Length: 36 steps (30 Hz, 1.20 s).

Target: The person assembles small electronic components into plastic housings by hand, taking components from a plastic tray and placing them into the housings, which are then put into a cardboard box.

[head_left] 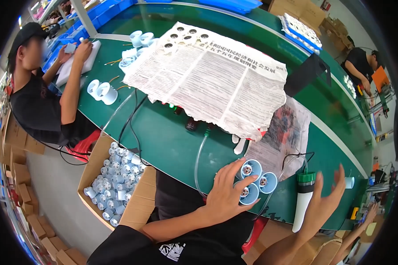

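Note:
My left hand (225,190) curls around a cluster of three light-blue plastic cups (268,182) near the table's front edge. Its fingers lie along the left side of the cups, and a digit crosses over the lower one. Inside each cup sits a round metallic part. My right hand (325,203) is raised at the right with fingers apart and nothing in them. Just left of it lies a glue dispenser syringe (304,198) with a green cap and a long white tapered tip. A clear hose and a black cord run from its cap.
A newspaper sheet (208,79) covers something on the green table (163,132), with several round parts on it. More cups (106,92) stand at the left. A cardboard box (139,198) of small cups sits beside me. A co-worker (40,97) sits at the left.

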Motion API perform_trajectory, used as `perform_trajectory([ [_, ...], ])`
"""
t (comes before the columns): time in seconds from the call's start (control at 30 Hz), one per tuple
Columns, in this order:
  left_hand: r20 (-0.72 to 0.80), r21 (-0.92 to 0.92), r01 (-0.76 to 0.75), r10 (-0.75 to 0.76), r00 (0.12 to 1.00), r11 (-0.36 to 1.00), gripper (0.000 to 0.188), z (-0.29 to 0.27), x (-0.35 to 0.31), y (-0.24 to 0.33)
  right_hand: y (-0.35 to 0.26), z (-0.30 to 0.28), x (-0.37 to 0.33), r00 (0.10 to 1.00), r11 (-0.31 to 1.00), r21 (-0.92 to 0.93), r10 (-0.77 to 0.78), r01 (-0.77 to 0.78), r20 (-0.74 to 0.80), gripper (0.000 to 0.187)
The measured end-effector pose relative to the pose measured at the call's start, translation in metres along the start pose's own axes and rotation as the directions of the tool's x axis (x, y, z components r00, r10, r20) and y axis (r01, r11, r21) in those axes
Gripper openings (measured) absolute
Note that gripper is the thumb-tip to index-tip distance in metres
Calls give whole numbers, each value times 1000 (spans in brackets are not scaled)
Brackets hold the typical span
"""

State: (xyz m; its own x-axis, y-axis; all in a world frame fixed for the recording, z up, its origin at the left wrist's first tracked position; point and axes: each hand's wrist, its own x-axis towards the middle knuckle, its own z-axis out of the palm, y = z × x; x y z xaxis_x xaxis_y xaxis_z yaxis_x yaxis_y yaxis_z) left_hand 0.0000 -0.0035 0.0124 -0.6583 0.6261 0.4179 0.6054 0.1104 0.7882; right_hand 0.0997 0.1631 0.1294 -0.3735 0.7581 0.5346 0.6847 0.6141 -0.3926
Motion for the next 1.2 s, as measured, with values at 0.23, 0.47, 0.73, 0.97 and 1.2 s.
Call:
perform_trajectory([
  [0.23,-80,25,16,-14,997,1000,82,-15,-6,-1,-175,114,90,632,525,669,-768,526,106,17],
  [0.47,-78,-47,2,-5,997,999,78,-12,-16,-2,-243,244,143,214,228,188,-972,955,93,14],
  [0.73,-31,6,76,-75,997,997,64,-31,-22,1,-251,266,145,-7,-10,-62,-999,998,49,10],
  [0.97,16,23,108,-109,994,994,64,-29,-23,3,-172,165,132,-390,-390,-35,-905,920,-172,23],
  [1.2,26,88,125,-128,991,988,67,-30,-24,-1,-88,68,84,-241,-250,15,-947,968,-211,14],
])
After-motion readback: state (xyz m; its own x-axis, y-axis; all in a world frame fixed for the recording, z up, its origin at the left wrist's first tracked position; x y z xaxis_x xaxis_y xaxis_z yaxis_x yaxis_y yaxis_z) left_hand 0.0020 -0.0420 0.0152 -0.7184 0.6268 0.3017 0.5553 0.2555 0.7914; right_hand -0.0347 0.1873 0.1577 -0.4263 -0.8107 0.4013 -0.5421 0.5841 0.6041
